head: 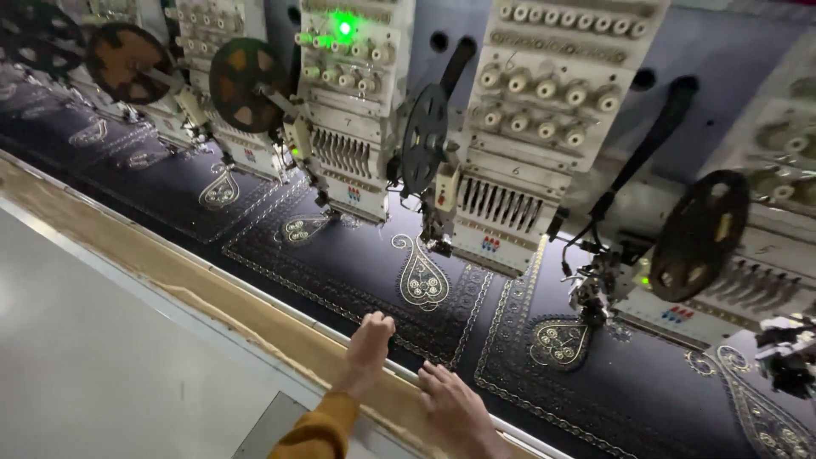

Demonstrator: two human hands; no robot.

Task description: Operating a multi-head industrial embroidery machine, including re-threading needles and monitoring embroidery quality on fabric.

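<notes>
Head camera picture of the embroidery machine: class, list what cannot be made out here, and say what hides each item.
- Left hand: the fingers curl over the dark fabric, so the palm side is hidden.
- Right hand: the wrist is cut off by the bottom edge.
- Needles under each embroidery head: too small and blurred.
- Paisley motif at far right: cut off by the edge.
- Far machine heads, upper left: blurred.
</notes>
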